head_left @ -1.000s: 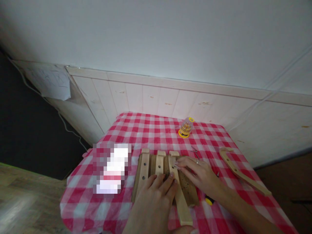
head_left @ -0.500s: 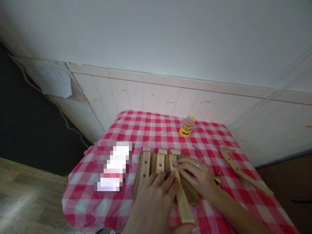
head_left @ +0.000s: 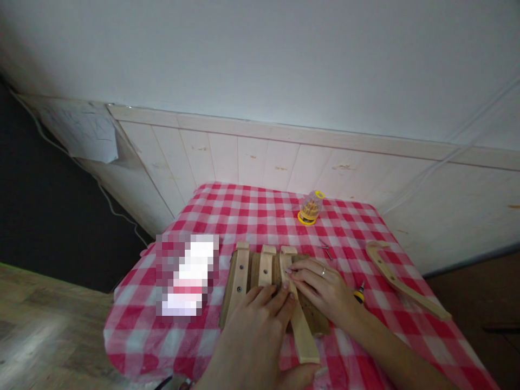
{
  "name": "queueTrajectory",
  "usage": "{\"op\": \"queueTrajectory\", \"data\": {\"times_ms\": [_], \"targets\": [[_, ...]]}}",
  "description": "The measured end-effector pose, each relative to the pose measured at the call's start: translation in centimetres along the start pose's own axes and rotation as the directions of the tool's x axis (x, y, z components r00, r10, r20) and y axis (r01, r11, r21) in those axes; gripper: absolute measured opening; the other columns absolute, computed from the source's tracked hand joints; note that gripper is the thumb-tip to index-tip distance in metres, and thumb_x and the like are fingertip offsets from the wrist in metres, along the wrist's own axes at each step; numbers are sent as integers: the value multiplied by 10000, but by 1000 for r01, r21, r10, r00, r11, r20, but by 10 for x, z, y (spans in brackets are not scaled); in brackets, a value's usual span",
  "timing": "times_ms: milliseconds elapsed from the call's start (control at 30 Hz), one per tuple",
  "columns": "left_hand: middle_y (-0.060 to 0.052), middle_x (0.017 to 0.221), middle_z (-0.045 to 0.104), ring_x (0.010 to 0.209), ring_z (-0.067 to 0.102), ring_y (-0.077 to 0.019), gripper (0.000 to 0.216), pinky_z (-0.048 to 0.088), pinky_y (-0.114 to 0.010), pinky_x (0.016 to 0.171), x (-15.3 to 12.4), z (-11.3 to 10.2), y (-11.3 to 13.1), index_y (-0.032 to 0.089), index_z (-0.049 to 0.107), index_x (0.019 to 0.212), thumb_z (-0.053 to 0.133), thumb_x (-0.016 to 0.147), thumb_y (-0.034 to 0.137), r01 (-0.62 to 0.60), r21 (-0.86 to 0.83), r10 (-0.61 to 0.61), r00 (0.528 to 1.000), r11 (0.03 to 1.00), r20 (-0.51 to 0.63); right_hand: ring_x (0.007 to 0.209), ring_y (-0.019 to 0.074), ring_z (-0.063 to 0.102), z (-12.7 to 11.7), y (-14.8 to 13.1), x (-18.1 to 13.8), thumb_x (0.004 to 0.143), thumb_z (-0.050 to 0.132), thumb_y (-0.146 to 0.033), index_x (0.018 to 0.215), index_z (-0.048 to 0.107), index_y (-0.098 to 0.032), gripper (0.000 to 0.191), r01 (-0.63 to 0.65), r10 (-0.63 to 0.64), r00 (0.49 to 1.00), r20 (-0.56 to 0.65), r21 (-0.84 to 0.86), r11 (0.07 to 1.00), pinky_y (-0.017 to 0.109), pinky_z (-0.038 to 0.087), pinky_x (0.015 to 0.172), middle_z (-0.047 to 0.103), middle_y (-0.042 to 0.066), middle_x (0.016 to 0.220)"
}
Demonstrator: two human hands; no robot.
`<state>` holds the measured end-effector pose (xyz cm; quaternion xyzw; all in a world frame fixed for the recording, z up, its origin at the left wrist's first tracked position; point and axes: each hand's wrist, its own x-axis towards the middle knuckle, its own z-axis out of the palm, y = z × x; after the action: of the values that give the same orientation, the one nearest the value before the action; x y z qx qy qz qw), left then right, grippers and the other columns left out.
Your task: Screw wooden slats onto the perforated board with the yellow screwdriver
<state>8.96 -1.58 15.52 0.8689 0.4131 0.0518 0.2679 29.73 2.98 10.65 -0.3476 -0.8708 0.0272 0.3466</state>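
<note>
A dark wooden board [head_left: 254,269] lies on the table under both hands, with pale wooden hooks set side by side on it. The left hook [head_left: 241,276] shows two dark screw heads, the middle hook [head_left: 266,264] one. My left hand [head_left: 260,319] presses its fingertips on the right hook [head_left: 303,336], its thumb near that hook's lower end. At the upper part of the same hook, my right hand [head_left: 320,279], with a ring, pinches its fingertips together over the wood. Whatever is between them is too small to make out.
Loose screws [head_left: 325,248] lie behind my right hand, and a yellow-and-black screwdriver [head_left: 359,294] beside it. A clear case of bits [head_left: 311,208] stands near the wall. Another wooden hook [head_left: 400,284] lies at right. A blurred-out item [head_left: 189,276] is at left on the checked tablecloth [head_left: 239,211].
My right fingertips have shifted slightly over the right hook, covering the dark spot seen there before. My left hand keeps its place on the hook. The whole view has moved a little.
</note>
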Motion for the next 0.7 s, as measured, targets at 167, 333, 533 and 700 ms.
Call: {"op": "queueTrajectory", "data": {"times_ms": [167, 333, 533, 700], "targets": [[-169, 1582, 546, 1434, 569, -378, 832, 456, -503, 1219, -3, -7, 1, 86, 579, 1511, 682, 917, 660, -31, 15, 31, 998, 999, 49, 885, 210, 809, 2, 2, -4, 1076, 497, -170, 987, 741, -192, 261, 7, -5, 998, -65, 31, 999, 334, 699, 811, 816, 91, 943], [-188, 1565, 571, 1430, 572, -371, 808, 439, -499, 1233, -4, -9, 3, 62, 577, 1506, 682, 929, 618, -32, -2, 32, 998, 999, 55, 868, 206, 810, 3, 3, -5, 1074, 509, -177, 984, 732, -193, 241, 19, -15, 997, -81, 49, 999, 332, 698, 809, 820, 89, 938], [-185, 1605, 511, 1468, 526, -392, 832, 418, -525, 1248, -5, -11, 5, 61, 532, 1543, 714, 921, 583, -9, -4, 9, 995, 1000, 99, 902, 213, 814, 2, 3, -4, 1058, 519, -151, 1007, 749, -208, 242, -17, 20, 999, -42, 87, 996, 342, 694, 817, 821, 83, 947], [-179, 1617, 492, 1474, 516, -397, 847, 410, -547, 1250, -4, -15, 5, 59, 501, 1563, 728, 920, 561, -3, -18, 5, 993, 1000, 116, 889, 209, 807, 3, 3, -4, 1040, 556, -142, 992, 749, -201, 207, -13, 22, 997, -77, 119, 993, 323, 687, 814, 819, 87, 937]]}}
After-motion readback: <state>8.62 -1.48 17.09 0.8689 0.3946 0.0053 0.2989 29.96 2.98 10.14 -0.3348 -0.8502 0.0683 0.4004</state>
